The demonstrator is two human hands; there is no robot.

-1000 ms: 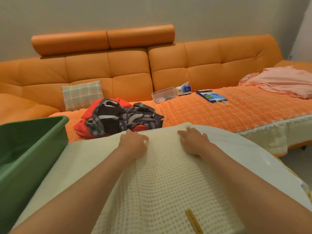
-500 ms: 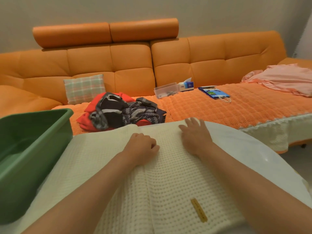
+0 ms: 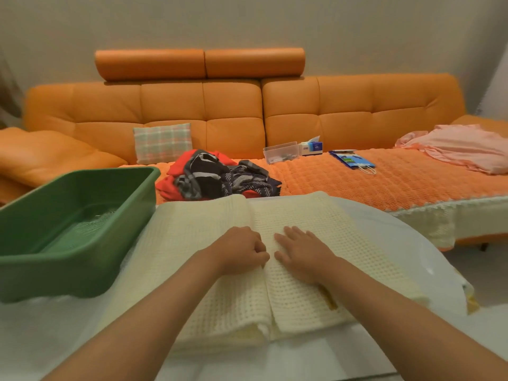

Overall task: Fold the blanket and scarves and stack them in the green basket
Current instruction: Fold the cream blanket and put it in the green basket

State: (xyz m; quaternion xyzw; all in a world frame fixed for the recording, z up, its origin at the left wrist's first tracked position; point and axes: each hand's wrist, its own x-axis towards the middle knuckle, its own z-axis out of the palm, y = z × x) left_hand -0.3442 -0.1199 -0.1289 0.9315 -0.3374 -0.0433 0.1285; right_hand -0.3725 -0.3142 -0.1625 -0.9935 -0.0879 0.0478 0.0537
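Observation:
A cream waffle-knit blanket [image 3: 316, 224] lies folded on the white table [image 3: 406, 243] in front of me. My left hand [image 3: 242, 250] rests on it with fingers curled, pinching the edge of the blanket's upper layer along the middle seam. My right hand [image 3: 305, 253] lies flat beside it, palm down, fingers spread. A pile of scarves [image 3: 217, 176], red, black and striped, sits on the sofa seat behind the blanket. The green basket [image 3: 74, 229] stands at the left on the table, with nothing visible inside.
An orange sofa [image 3: 233, 114] spans the back. On it are a plaid cushion [image 3: 162, 143], a clear plastic box [image 3: 280, 152], a tissue box [image 3: 312, 147], a blue paper bag [image 3: 351, 159] and a pink cloth [image 3: 461, 147] at the right.
Both hands have slid toward me along the blanket's middle seam, from its far edge to its centre. The view has pulled back and the blanket's near edge now shows.

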